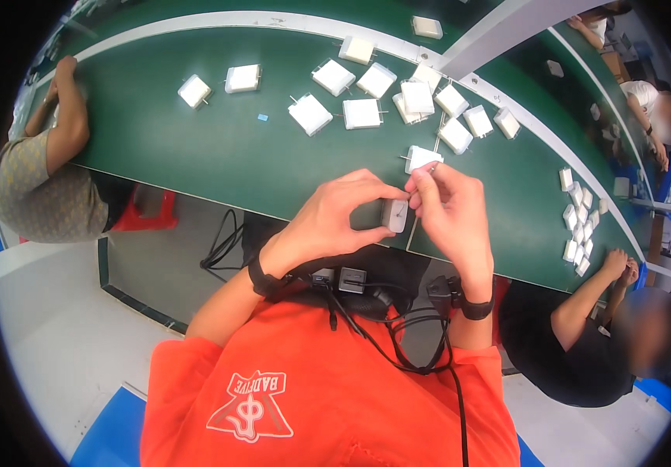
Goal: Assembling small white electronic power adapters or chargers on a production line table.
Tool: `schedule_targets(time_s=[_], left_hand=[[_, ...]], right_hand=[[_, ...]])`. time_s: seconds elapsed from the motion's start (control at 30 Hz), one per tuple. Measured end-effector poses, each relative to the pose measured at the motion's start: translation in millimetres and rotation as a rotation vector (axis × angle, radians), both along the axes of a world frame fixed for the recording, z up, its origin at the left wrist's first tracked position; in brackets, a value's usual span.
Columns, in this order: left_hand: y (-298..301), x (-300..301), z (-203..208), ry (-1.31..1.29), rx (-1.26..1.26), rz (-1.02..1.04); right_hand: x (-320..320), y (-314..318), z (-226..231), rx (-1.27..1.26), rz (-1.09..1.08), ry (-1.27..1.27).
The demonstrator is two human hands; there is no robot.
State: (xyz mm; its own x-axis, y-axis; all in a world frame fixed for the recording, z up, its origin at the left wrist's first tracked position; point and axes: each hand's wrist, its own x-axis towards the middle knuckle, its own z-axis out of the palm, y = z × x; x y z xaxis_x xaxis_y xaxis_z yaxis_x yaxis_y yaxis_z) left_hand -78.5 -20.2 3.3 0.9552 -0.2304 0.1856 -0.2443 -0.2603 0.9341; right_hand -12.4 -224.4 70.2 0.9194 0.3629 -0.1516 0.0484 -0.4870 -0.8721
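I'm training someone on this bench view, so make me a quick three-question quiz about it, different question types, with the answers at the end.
1. Multiple choice: what holds the pale block near the front edge of the green table?
A) the person's left hand
B) a co-worker's hand
C) nothing; it lies loose

2. True or false: the small blue piece lies apart from the white blocks.

3. Fill in the blank: the bands on the person's two wrists are ____ in colour.

Key: 1. A; 2. True; 3. black.
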Motion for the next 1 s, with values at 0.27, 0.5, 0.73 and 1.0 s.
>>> schedule_targets(time_s=[0.27, 0.5, 0.73, 1.0], left_hand=[[-1.4, 1.8, 4.7, -0.033, -0.01, -0.03], [-1.6, 0.9, 0.5, -0.047, -0.033, -0.005], [-1.8, 0.2, 0.9, -0.034, -0.03, 0.001], [-0.7, -0.6, 3.9, -0.021, -0.011, -0.032]], right_hand=[[-9.2, -21.4, -8.9, 0.185, 0.127, -0.486], [-23.5, -18.6, 0.1, 0.023, 0.17, -0.181], [-15.8, -18.6, -15.9, 0.04, 0.102, -0.105], [-23.4, -26.3, -17.0, 0.156, 0.011, -0.004]])
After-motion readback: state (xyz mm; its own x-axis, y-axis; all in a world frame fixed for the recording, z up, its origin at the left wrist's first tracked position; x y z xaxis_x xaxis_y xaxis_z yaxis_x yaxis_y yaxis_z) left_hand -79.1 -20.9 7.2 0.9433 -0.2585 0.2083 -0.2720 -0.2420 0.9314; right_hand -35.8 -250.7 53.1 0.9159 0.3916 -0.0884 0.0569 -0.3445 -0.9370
